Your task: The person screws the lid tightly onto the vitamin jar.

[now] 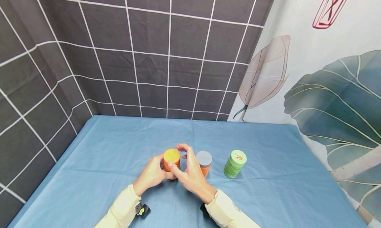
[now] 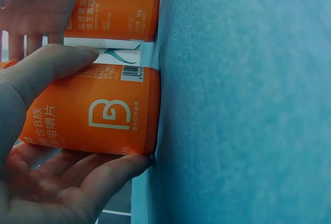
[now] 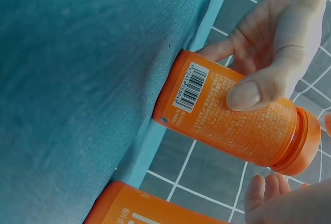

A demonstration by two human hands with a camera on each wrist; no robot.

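Note:
An orange bottle with a yellow-orange lid (image 1: 171,156) stands upright on the blue cloth. My left hand (image 1: 152,173) grips its body, the thumb on the near side and the fingers round the other, as the left wrist view shows. Printed text and a barcode cover the bottle (image 3: 232,115). Around the lid hovers my right hand (image 1: 190,173), thumb in front and fingers curved loosely behind. In the right wrist view, gaps show between the lid and the visible right fingers (image 3: 266,190). Just right of that hand stands a second orange bottle with a grey lid (image 1: 204,161), partly hidden by it.
A green canister (image 1: 235,164) stands farther right on the blue cloth (image 1: 268,188). Dark curtains with white grid lines (image 1: 151,66) hang behind and at the left. A white leaf-patterned curtain (image 1: 300,72) hangs at the right.

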